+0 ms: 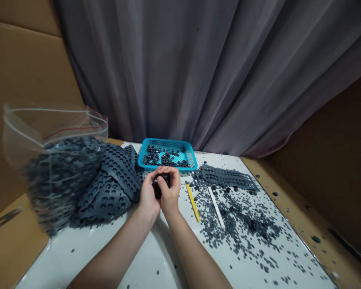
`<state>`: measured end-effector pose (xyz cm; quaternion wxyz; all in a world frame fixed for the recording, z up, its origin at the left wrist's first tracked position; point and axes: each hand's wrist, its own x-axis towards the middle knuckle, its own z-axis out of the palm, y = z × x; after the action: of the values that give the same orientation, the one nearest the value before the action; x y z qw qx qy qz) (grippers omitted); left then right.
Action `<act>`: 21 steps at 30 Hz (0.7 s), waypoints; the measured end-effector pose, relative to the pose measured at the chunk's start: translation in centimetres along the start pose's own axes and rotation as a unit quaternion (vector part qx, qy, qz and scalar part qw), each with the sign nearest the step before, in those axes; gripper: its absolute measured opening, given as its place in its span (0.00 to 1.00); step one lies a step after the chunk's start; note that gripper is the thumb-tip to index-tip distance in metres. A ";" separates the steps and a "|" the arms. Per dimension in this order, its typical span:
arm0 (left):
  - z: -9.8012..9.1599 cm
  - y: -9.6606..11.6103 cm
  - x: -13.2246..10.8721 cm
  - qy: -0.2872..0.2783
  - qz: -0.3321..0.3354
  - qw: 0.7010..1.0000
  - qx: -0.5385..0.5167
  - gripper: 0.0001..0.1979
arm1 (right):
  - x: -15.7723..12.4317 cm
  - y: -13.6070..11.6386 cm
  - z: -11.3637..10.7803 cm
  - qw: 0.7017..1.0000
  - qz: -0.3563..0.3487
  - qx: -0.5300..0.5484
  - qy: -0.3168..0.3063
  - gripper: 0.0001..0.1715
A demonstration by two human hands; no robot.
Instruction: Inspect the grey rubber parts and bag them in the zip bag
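Note:
Cupped together over the white table [144, 257], my left hand [149, 194] and my right hand [170, 190] hold a dark, shiny item [161, 184] between them; its exact shape is partly hidden by the fingers. My right thumb lies on top of it. Just beyond the fingertips stands a blue plastic basket [140, 158] with small black pieces [168, 156] in it. Perforated dark rubber sheets [111, 188] are heaped to the left of my hands. A yellow tool [193, 202] and a white stick [216, 208] lie to the right.
A clear zip bag [63, 176] full of dark pieces stands at the left. Many small dark discs [246, 220] are scattered across the right side, below flat perforated strips [228, 176]. A grey curtain [180, 72] hangs behind; cardboard walls [27, 80] flank the table.

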<state>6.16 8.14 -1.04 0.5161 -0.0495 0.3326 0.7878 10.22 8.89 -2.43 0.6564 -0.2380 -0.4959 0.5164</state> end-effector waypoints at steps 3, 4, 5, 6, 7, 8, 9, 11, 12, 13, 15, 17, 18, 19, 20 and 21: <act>0.3 0.1 -0.4 0.011 -0.011 1.000 0.011 0.08 | 0.0 0.1 0.0 0.997 0.035 0.046 0.042 0.06; 0.4 0.2 -0.5 0.014 -0.014 1.000 0.014 0.09 | 0.0 0.1 0.0 0.996 0.046 0.053 0.059 0.06; 0.5 0.2 -0.6 0.017 -0.018 1.000 0.017 0.09 | 0.0 0.2 0.0 0.994 0.055 0.058 0.075 0.07; 0.6 0.2 -0.6 0.020 -0.022 0.999 0.018 0.09 | 0.1 0.2 0.0 0.992 0.063 0.062 0.089 0.07; 0.6 0.1 -0.7 0.022 -0.025 0.999 0.017 0.09 | 0.1 0.3 0.0 0.990 0.069 0.065 0.102 0.07; 0.6 0.1 -0.7 0.024 -0.028 0.999 0.015 0.10 | 0.2 0.3 0.0 0.989 0.074 0.068 0.113 0.08; 0.6 0.1 -0.7 0.025 -0.029 0.999 0.012 0.10 | 0.2 0.3 0.0 0.987 0.080 0.072 0.121 0.08; 0.7 0.0 -0.7 0.026 -0.032 0.999 0.004 0.10 | 0.4 0.3 -0.1 0.984 0.091 0.080 0.130 0.08; 0.6 -0.1 -0.7 0.025 -0.033 0.999 0.000 0.10 | 0.5 0.3 -0.1 0.983 0.096 0.083 0.134 0.08; 0.6 -0.1 -0.7 0.022 -0.035 0.999 -0.004 0.10 | 0.6 0.3 -0.1 0.982 0.100 0.085 0.139 0.09; 0.6 -0.2 -0.7 0.015 -0.038 0.999 -0.011 0.10 | 0.7 0.2 -0.3 0.979 0.106 0.088 0.151 0.10; 0.5 -0.2 -0.7 0.011 -0.042 0.999 -0.023 0.11 | 0.9 0.1 -0.3 0.975 0.114 0.098 0.161 0.11; 0.5 -0.2 -0.7 0.010 -0.045 0.998 -0.031 0.12 | 1.0 0.0 -0.4 0.973 0.119 0.106 0.167 0.11; 0.5 -0.2 -0.7 0.011 -0.050 0.998 -0.040 0.12 | 1.0 0.0 -0.4 0.970 0.123 0.114 0.173 0.11; 0.5 -0.1 -0.7 0.012 -0.056 0.997 -0.048 0.12 | 1.1 0.0 -0.4 0.969 0.125 0.118 0.179 0.11; 0.5 -0.1 -0.7 0.014 -0.064 0.996 -0.054 0.13 | 1.1 0.0 -0.4 0.968 0.125 0.119 0.181 0.10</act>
<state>6.73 7.90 -0.44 0.5573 -0.1095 0.2928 0.7692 10.59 9.98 -2.13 0.6894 -0.3078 -0.2701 0.5976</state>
